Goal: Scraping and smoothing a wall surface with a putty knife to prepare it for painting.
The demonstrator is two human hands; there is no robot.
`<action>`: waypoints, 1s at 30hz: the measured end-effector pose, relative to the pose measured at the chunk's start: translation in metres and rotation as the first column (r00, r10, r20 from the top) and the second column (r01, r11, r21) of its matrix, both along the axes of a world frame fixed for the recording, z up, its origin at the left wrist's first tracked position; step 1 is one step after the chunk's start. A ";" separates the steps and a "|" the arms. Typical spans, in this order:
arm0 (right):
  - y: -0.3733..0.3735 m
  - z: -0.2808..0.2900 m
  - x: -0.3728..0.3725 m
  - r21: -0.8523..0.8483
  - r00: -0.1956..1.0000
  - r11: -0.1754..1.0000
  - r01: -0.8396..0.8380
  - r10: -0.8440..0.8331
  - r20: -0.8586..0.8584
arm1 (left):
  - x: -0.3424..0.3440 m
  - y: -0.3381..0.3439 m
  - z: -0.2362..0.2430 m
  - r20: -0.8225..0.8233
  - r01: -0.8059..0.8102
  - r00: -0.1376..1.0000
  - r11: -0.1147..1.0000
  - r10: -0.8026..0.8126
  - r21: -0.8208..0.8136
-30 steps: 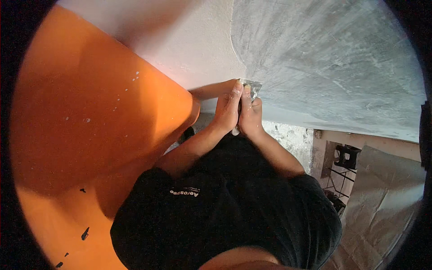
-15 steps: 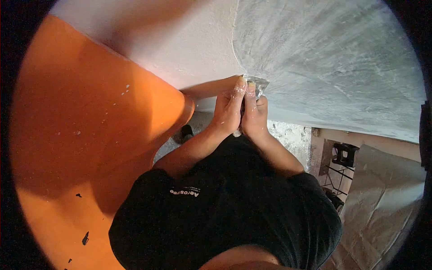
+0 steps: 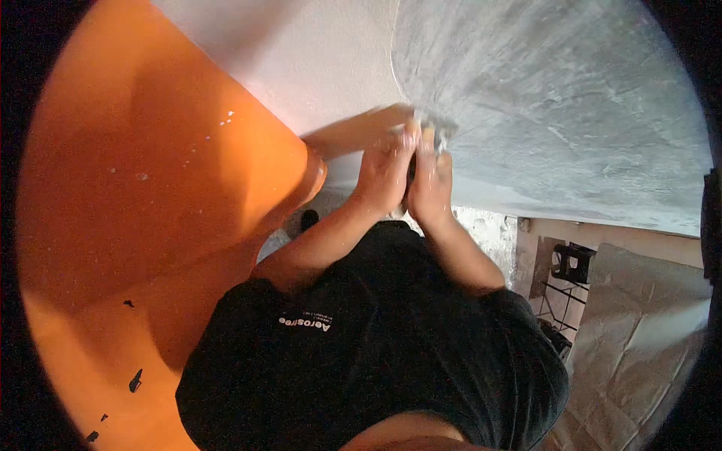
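Both of my hands are pressed together around a putty knife, with their thumbs pointing up along it. My left hand [image 3: 382,171] is closed on its left side, and my right hand [image 3: 432,186] is closed on its right side. The metal blade of the putty knife [image 3: 445,125] is smeared by motion and is at the grey-streaked wall surface [image 3: 549,113], near a curved line where it borders a paler wall area [image 3: 323,83]. Most of the handle is hidden between my palms. White specks dot my fingers and thumbs.
A large orange surface [image 3: 150,195] with a rounded edge stands at the left, marked with white specks and dark chips. At the lower right hangs or leans a creased grey-brown sheet [image 3: 647,331]. Beside it are a black object [image 3: 574,263] and a thin black metal frame.
My hands and the putty knife have moved slightly up and to the right along the wall. The orange surface sits a little differently in view. Both hands keep their grip.
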State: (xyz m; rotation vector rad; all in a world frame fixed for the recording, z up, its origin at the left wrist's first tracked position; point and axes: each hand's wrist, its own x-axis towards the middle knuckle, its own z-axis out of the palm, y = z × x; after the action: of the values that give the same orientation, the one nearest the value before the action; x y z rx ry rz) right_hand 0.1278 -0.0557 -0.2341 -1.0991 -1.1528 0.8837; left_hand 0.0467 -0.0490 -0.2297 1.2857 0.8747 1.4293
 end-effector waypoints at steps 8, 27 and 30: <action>-0.036 -0.029 0.060 -0.360 0.876 0.813 -0.457 0.483 -0.021 | -0.043 -0.003 -0.081 -0.003 0.356 0.890 0.699 -0.456 -0.621; -0.028 -0.033 0.033 -0.259 0.956 0.931 -0.258 0.284 0.069 | -0.067 0.004 -0.018 -0.542 0.218 0.838 0.948 -0.060 0.233; -0.025 -0.045 0.030 -0.257 0.968 0.934 -0.249 0.242 -0.061 | -0.063 -0.001 -0.014 -0.689 0.138 0.722 0.989 -0.065 0.051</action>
State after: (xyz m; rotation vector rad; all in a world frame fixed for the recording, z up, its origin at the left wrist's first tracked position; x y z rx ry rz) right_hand 0.1577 -0.0802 -0.2789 -1.1662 -1.1894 1.2731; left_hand -0.0161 -0.0503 -0.2434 1.9684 1.1963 0.8924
